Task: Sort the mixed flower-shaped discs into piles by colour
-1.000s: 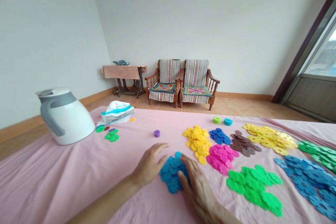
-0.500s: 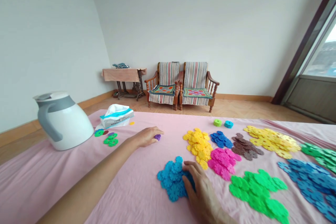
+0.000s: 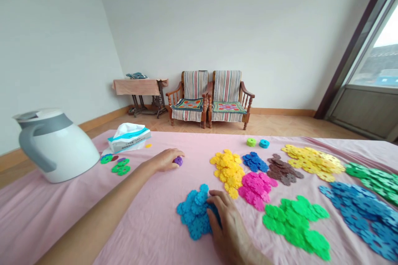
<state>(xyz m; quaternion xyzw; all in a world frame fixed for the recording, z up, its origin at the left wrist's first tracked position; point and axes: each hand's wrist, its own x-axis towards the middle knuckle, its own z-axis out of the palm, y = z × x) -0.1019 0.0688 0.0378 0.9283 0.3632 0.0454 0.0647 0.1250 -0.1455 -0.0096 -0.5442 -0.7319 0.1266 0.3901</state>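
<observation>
Over on the left side of the cloth, my left hand (image 3: 166, 160) has its thumb and fingers closed around a small stack of purple snowflake discs (image 3: 178, 161), which rests on the cloth. My right hand (image 3: 230, 221) lies against the right edge of a pile of light blue snowflake discs (image 3: 194, 213). Its thumb and fingers are apart, curved over some of the blue discs, and the palm side is hidden. Beyond this hand are a yellow pile (image 3: 228, 172), a pink pile (image 3: 257, 189) and a bright green pile (image 3: 295, 219).
A white and grey jug (image 3: 71, 149) stands left, near a tissue pack (image 3: 129, 138) and a few loose green discs (image 3: 120, 168). A lime stack (image 3: 251, 142) and a blue stack (image 3: 264, 144) stand at the back. Brown discs (image 3: 282, 169) and darker blue discs (image 3: 363, 215) lie right.
The whole view has shifted, so everything sits further left in the picture. More of the purple stack shows at my left fingertips. My right hand stays at the light blue pile.
</observation>
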